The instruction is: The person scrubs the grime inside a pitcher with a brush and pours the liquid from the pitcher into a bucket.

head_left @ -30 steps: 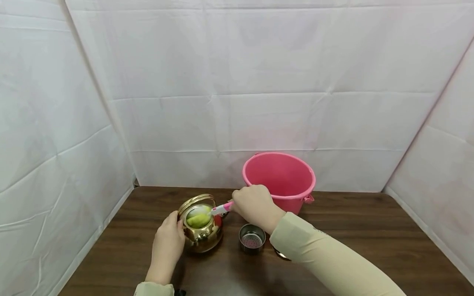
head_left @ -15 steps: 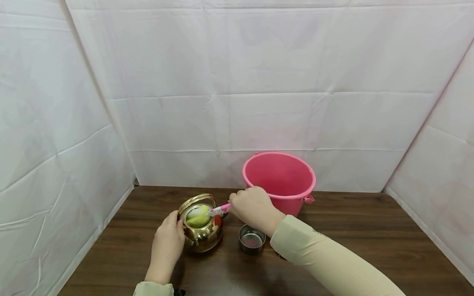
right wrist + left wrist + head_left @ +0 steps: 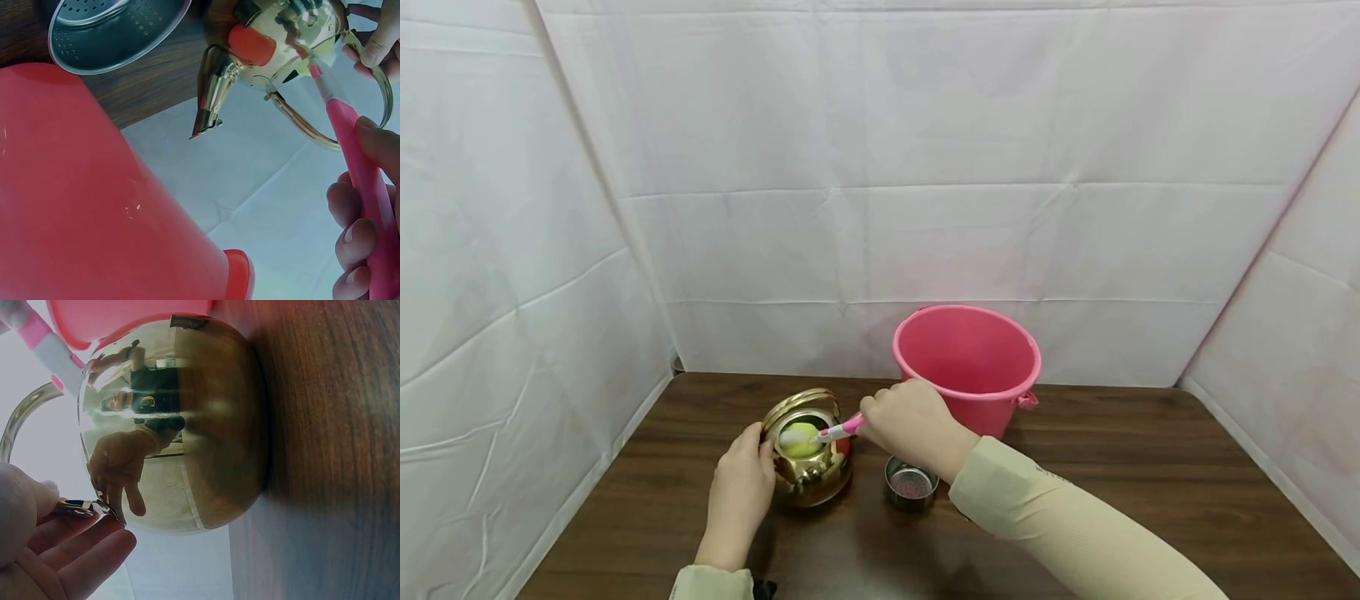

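A shiny gold kettle point(image 3: 811, 485) stands lidless on the table, its raised handle point(image 3: 792, 406) over the mouth. My left hand point(image 3: 741, 487) is at its left side; in the left wrist view the thumb and fingers pinch the low end of that handle, by the kettle's shoulder. My right hand point(image 3: 913, 423) grips a cleaning brush by its pink and white handle point(image 3: 353, 140), fingers curled round it. The brush's yellow-green head point(image 3: 800, 442) sits inside the kettle mouth, partly hidden by the rim. The spout point(image 3: 215, 94) shows in the right wrist view.
Right of the kettle stands a small metal strainer cup point(image 3: 912, 485) with a perforated bottom. Behind it is a pink bucket point(image 3: 966, 354), partly covered by my right hand. White cloth walls point(image 3: 955, 242) enclose the dark wooden table point(image 3: 1112, 467) at the back and sides.
My right hand has shifted slightly left, and the brush head has moved within the kettle mouth, less of it showing. The left hand keeps its hold. A gold edge under the right sleeve is now covered.
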`<state>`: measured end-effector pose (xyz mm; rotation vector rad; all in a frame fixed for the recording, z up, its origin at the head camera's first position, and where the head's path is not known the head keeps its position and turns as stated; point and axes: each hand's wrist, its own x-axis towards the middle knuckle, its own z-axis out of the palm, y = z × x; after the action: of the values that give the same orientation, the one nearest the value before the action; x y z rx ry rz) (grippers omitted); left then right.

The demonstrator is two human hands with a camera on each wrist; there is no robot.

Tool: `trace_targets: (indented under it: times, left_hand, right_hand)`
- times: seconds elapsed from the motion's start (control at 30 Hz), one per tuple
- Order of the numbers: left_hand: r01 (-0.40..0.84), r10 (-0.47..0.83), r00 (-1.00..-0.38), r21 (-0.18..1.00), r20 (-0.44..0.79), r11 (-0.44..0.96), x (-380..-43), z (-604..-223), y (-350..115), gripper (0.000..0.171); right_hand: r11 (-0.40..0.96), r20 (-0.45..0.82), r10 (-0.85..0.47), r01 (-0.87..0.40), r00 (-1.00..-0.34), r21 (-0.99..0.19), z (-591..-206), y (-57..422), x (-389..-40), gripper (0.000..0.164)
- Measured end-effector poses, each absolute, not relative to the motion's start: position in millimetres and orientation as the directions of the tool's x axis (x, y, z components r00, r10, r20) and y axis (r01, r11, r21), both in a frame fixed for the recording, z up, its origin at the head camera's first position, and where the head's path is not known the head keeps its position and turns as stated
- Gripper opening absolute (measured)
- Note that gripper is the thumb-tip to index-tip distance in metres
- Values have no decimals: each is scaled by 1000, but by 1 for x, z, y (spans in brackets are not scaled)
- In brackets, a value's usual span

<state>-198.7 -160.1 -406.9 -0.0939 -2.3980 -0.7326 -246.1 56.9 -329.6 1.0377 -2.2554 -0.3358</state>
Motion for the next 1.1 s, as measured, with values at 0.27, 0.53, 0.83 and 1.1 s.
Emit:
trace_targets:
  times: [0.27, 0.53, 0.83, 1.1]
  left_hand:
    - [231, -116, -802, 484, 585, 844, -199, -408, -160, 19]
    - [224, -120, -804, 483, 582, 846, -200, -408, -161, 19]
    - [221, -118, -807, 480, 579, 849, -200, -405, -161, 20]
    - [211, -117, -824, 491, 555, 845, -199, -405, -160, 20]
  right_hand:
    - [627, 404, -778, -622, -481, 468, -326, 58, -244, 30]
    - [623, 302, -782, -653, -545, 431, -314, 56, -244, 20]
    - [629, 223, -773, -669, -594, 397, -300, 55, -243, 20]
    - [661, 172, -739, -651, -652, 372, -296, 53, -244, 26]
